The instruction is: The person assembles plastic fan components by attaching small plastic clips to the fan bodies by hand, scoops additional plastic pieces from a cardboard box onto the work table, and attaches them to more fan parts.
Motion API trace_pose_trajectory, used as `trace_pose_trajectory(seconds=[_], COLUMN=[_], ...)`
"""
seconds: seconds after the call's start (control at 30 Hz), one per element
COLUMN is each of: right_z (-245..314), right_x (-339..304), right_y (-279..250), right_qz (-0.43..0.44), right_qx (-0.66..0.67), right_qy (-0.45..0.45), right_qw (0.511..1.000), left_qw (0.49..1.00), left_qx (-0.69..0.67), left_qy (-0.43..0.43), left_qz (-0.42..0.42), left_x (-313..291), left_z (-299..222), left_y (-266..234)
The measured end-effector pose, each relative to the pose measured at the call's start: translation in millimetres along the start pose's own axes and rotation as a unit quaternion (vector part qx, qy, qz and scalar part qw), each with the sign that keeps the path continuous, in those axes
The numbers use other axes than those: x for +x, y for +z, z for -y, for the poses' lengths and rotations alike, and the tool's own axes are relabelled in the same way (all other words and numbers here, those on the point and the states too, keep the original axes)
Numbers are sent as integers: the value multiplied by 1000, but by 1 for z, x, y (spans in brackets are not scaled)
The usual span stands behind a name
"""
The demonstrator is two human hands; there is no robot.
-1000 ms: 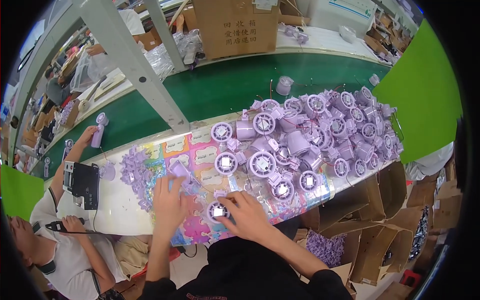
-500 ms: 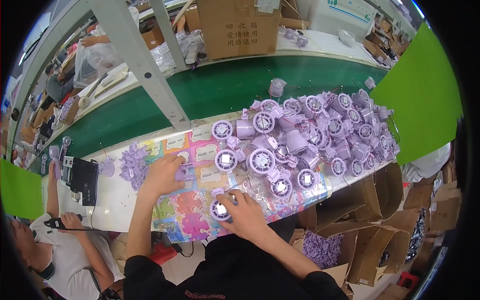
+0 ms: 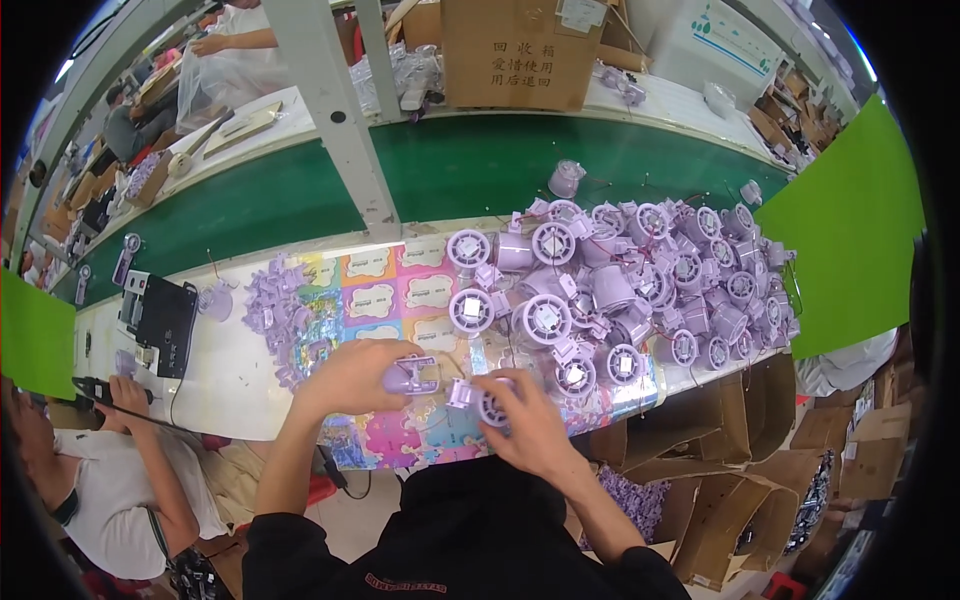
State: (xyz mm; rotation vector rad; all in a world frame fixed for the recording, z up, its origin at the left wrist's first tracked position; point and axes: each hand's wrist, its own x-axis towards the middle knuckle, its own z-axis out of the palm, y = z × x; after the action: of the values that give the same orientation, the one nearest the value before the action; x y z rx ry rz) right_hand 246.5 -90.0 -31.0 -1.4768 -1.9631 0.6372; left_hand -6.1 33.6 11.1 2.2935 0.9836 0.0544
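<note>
My left hand (image 3: 352,382) is closed on a lilac plastic handle-like piece (image 3: 410,376) with two prongs pointing right. Just right of it, my right hand (image 3: 532,428) grips a round lilac fan housing (image 3: 492,405), partly hidden by the fingers. A small lilac bracket (image 3: 461,393) sticks out from that housing toward the left-hand piece, and a narrow gap separates the two. Beyond my right hand spreads a large heap of similar lilac housings (image 3: 610,288), several with white squares in their spoked faces and thin wires. Left of my left hand lies a pile of small lilac parts (image 3: 275,310).
A colourful printed sheet (image 3: 388,437) covers the table under my hands. A black-and-silver device (image 3: 160,325) stands at left, near a co-worker holding a black tool (image 3: 100,392). A green belt (image 3: 470,150) runs behind, with a cardboard box (image 3: 520,55) beyond. Open cartons (image 3: 700,425) stand at the right.
My left hand has come away from the small-part pile, bringing the handle-like piece toward my right hand. My right hand has turned the housing's bracket leftward. The view has shifted, and the co-worker's raised hand has lowered.
</note>
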Motion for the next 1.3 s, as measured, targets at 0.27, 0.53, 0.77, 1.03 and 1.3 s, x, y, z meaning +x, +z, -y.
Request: trace_pose_trajectory(seconds=[0.27,0.53,0.77,1.03,1.3], right_z=[15,18,27,35,48], right_x=[23,30,33,46,80], right_y=[-28,-33,-28,-12,60], right_qz=[22,19,-11,-46,-160], right_qx=[-74,-105,-143,-145,32], right_qy=[-121,-135,-139,-206,-146], right_qw=[990,985,980,967,976], left_qw=[995,985,979,966,897], left_qx=[-66,-161,-202,-233,-290], left_qy=[65,41,23,-53,-164], left_qz=[32,55,-18,-102,-290], left_x=[9,9,4,-25,-85], left_z=[-4,-22,-21,-14,38], left_y=[17,9,16,28,3])
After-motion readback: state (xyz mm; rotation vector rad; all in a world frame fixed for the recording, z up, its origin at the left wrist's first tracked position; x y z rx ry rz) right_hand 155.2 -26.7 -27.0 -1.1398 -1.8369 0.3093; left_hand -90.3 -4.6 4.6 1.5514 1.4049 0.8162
